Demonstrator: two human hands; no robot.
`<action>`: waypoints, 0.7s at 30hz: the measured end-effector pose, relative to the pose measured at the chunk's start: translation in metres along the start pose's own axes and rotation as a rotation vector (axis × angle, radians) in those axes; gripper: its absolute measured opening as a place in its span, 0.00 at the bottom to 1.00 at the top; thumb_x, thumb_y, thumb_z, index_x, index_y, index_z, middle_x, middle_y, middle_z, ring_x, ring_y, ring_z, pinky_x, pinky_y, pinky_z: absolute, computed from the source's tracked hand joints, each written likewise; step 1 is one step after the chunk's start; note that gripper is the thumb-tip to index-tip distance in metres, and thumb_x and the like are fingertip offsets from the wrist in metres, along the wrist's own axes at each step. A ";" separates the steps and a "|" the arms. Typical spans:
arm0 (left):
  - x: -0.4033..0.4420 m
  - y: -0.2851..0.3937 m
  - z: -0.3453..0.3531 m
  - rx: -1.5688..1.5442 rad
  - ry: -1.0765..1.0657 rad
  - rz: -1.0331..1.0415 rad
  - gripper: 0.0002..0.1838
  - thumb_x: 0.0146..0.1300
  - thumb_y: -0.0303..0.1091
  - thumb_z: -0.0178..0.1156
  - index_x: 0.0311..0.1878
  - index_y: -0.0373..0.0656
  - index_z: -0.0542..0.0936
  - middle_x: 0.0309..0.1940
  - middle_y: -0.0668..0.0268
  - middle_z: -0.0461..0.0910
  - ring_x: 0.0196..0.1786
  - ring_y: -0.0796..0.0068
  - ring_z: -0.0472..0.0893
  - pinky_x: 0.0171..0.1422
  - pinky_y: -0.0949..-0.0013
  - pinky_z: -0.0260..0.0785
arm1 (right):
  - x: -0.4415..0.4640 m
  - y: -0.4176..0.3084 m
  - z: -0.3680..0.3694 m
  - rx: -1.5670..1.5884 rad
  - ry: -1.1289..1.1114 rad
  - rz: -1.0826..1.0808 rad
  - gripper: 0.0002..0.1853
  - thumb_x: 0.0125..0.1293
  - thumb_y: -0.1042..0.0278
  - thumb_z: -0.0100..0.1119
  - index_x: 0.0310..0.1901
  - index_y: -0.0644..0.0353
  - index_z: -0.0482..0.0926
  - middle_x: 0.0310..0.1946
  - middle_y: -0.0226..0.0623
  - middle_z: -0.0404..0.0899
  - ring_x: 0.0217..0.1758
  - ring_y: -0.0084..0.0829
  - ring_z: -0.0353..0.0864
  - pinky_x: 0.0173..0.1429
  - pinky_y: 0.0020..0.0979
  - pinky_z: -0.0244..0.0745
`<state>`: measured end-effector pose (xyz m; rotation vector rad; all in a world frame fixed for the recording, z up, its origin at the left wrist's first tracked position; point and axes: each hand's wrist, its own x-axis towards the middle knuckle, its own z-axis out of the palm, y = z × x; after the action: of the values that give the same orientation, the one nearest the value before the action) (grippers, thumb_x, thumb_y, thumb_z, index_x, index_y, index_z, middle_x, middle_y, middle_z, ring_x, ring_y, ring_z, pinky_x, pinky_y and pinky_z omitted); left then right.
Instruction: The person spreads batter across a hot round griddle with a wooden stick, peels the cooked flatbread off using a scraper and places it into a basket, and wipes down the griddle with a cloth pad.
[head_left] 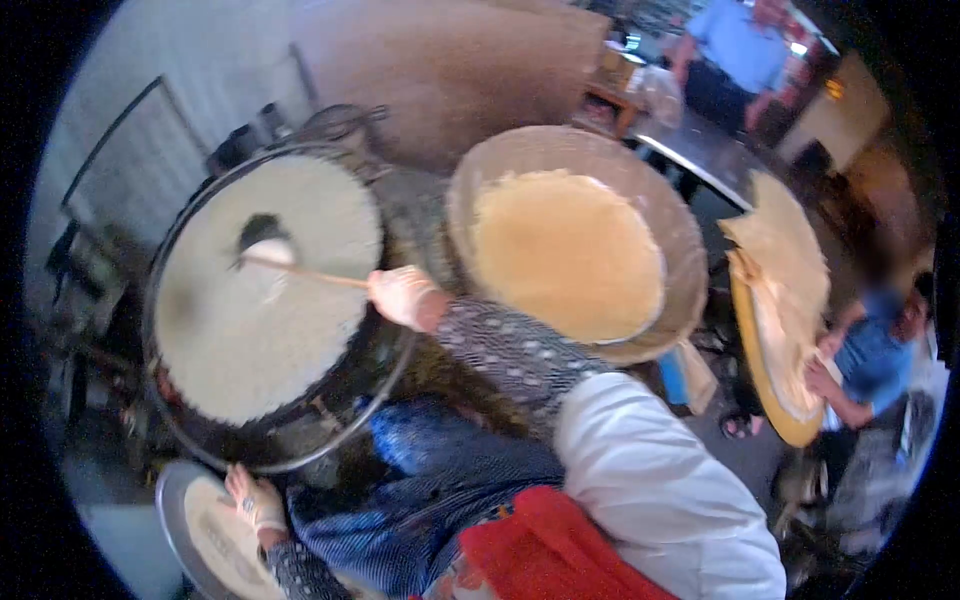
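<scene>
My right hand (402,296) is closed around the thin wooden handle of a ladle (325,276). The ladle's pale round head lies over the wide round griddle (388,385), on a broad sheet of pale batter (250,330). Beside the head, a dark patch shows through the batter. Lower down, my left hand (256,502) rests at the edge of a metal basin (172,505) containing pale batter. Its fingers look stretched out, though they are slightly blurred. Whether they touch the rim I cannot tell.
Right of the griddle stands a large round basket (685,255) with a stack of tan flatbreads (565,250). At far right, a person (870,350) handles a large thin sheet (790,270) over a yellow-rimmed round tray (755,370). Another person (740,50) stands by a metal table (690,140) behind.
</scene>
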<state>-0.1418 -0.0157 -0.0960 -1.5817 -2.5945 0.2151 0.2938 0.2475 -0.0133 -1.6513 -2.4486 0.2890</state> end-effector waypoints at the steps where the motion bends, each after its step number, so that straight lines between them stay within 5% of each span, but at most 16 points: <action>1: -0.004 0.018 -0.034 -0.031 -0.014 -0.003 0.31 0.59 0.37 0.60 0.67 0.46 0.70 0.72 0.58 0.64 0.75 0.57 0.61 0.77 0.34 0.43 | -0.018 -0.007 -0.017 0.034 0.044 -0.145 0.09 0.63 0.66 0.57 0.34 0.62 0.83 0.28 0.45 0.85 0.33 0.47 0.87 0.36 0.46 0.83; 2: -0.013 0.028 -0.058 -0.060 -0.022 -0.015 0.28 0.59 0.37 0.60 0.64 0.45 0.73 0.71 0.57 0.66 0.74 0.57 0.62 0.77 0.34 0.43 | -0.022 -0.012 -0.024 0.053 -0.090 -0.124 0.11 0.66 0.64 0.55 0.35 0.63 0.81 0.26 0.46 0.83 0.31 0.47 0.86 0.35 0.47 0.82; 3: -0.012 0.023 -0.029 -0.080 0.268 0.106 0.25 0.56 0.38 0.62 0.59 0.45 0.76 0.66 0.57 0.70 0.70 0.56 0.66 0.75 0.33 0.45 | -0.034 -0.014 -0.034 0.115 -0.090 -0.125 0.11 0.68 0.64 0.53 0.36 0.62 0.80 0.24 0.46 0.82 0.29 0.48 0.85 0.34 0.48 0.81; 4: -0.024 0.045 -0.063 -0.313 0.391 0.195 0.24 0.54 0.36 0.63 0.57 0.46 0.76 0.61 0.57 0.74 0.68 0.55 0.69 0.73 0.31 0.46 | -0.020 0.013 0.006 -0.082 0.070 -0.444 0.12 0.69 0.63 0.51 0.37 0.62 0.80 0.23 0.46 0.82 0.28 0.48 0.85 0.33 0.48 0.81; 6: -0.048 0.092 -0.093 -0.329 0.494 0.339 0.22 0.54 0.36 0.63 0.53 0.44 0.77 0.57 0.57 0.76 0.66 0.54 0.70 0.72 0.28 0.44 | -0.020 0.010 -0.014 -0.068 0.053 -0.036 0.15 0.72 0.58 0.50 0.39 0.63 0.76 0.26 0.46 0.84 0.31 0.45 0.86 0.35 0.45 0.79; 8: -0.071 0.121 -0.105 -0.265 0.374 0.437 0.23 0.57 0.41 0.61 0.55 0.40 0.76 0.57 0.54 0.76 0.67 0.50 0.69 0.76 0.28 0.35 | -0.013 0.000 -0.022 -0.148 -0.016 0.008 0.18 0.74 0.55 0.46 0.39 0.64 0.76 0.29 0.49 0.84 0.35 0.46 0.86 0.40 0.47 0.79; 10: -0.099 0.155 -0.109 -0.234 0.298 0.442 0.26 0.57 0.39 0.63 0.57 0.38 0.75 0.58 0.53 0.76 0.68 0.53 0.68 0.75 0.30 0.39 | -0.019 0.015 -0.011 -0.068 0.006 -0.047 0.17 0.74 0.55 0.47 0.43 0.62 0.75 0.29 0.51 0.84 0.34 0.47 0.86 0.37 0.47 0.78; 12: -0.106 0.152 -0.105 -0.303 0.143 0.403 0.27 0.58 0.43 0.61 0.57 0.36 0.76 0.58 0.51 0.76 0.68 0.51 0.68 0.76 0.28 0.34 | -0.037 0.010 -0.015 -0.063 0.037 -0.232 0.15 0.74 0.57 0.47 0.40 0.61 0.77 0.30 0.49 0.82 0.34 0.48 0.85 0.37 0.48 0.78; 14: -0.109 0.148 -0.099 -0.219 0.095 0.382 0.30 0.58 0.43 0.62 0.60 0.35 0.74 0.62 0.50 0.74 0.71 0.53 0.65 0.78 0.30 0.31 | -0.032 0.039 0.019 -0.175 0.128 -0.149 0.14 0.76 0.58 0.45 0.42 0.61 0.74 0.26 0.32 0.78 0.31 0.30 0.80 0.37 0.33 0.79; 17: -0.105 0.136 -0.083 -0.072 0.101 0.374 0.34 0.60 0.44 0.59 0.66 0.35 0.70 0.69 0.52 0.68 0.77 0.56 0.59 0.79 0.34 0.27 | -0.028 0.032 0.003 -0.175 0.225 -0.261 0.14 0.74 0.58 0.46 0.38 0.60 0.75 0.26 0.41 0.80 0.28 0.39 0.83 0.35 0.38 0.79; 18: -0.102 0.132 -0.089 0.014 0.015 0.324 0.35 0.61 0.45 0.58 0.68 0.35 0.68 0.71 0.53 0.66 0.78 0.56 0.57 0.80 0.35 0.27 | -0.029 0.007 -0.025 -0.101 -0.022 -0.105 0.14 0.73 0.58 0.47 0.38 0.61 0.76 0.27 0.42 0.83 0.30 0.42 0.85 0.36 0.41 0.79; 21: -0.085 0.124 -0.086 0.058 -0.004 0.266 0.34 0.64 0.46 0.55 0.69 0.37 0.68 0.71 0.55 0.66 0.77 0.57 0.58 0.80 0.35 0.28 | -0.026 0.016 -0.013 -0.030 -0.033 -0.110 0.17 0.73 0.55 0.48 0.40 0.63 0.77 0.25 0.44 0.84 0.30 0.44 0.86 0.34 0.44 0.78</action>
<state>0.0190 -0.0294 -0.0332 -1.9023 -2.3495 0.3094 0.3204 0.2303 -0.0055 -1.5274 -2.5692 0.2675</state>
